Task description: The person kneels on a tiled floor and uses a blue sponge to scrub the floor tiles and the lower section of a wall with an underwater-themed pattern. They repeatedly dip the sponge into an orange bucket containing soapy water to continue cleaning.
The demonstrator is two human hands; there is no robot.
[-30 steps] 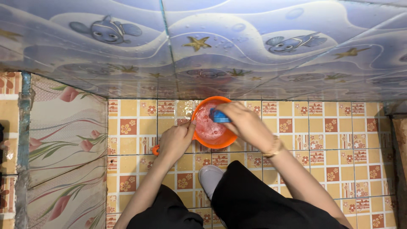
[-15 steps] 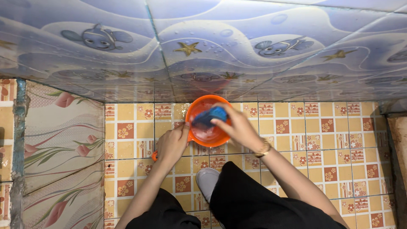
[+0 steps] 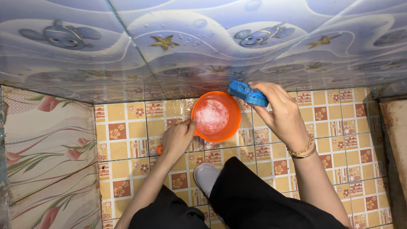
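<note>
Fingers of our right hand [image 3: 283, 113] clenched the blue plastic scrubbing brush [image 3: 248, 93]; our left hand [image 3: 178, 138] gripped the round orange plastic dipper's [image 3: 227, 131] handle.

Light is bright and even, with no hard shadows; a soft shadow sits under the legs at 6 o'clock. The glossy wall tiles [image 3: 203, 46] from 10 to 2 o'clock carry a pale sheen and an orange reflection. Focus is sharp at the centre. Straight tile lines bow toward the edges, strongest at 9 and 3 o'clock.
</note>
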